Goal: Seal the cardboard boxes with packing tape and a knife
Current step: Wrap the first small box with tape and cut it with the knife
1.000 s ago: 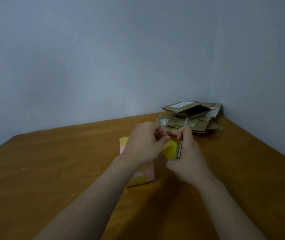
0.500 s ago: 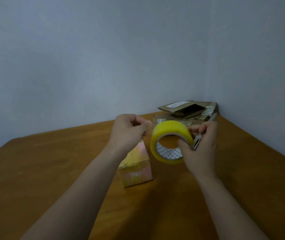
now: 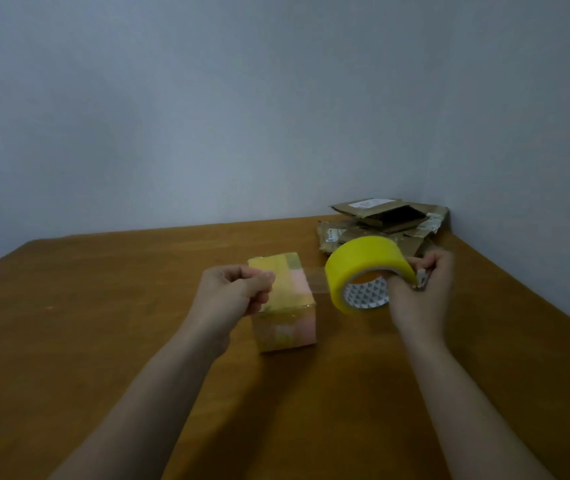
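Note:
A small pink and yellow box, with tape over its top, stands on the wooden table. My right hand grips a yellow roll of packing tape held up to the right of the box, with a knife tucked against the same fingers. A clear strip of tape runs from the roll leftward over the box top. My left hand pinches the free end of that strip just left of the box.
A heap of flattened cardboard boxes lies in the far right corner against the grey wall. The table's right edge runs close beside my right arm.
My hands have drawn apart: the left went left with the tape end, the right went right with the roll. A strip now stretches between them, and the box is uncovered.

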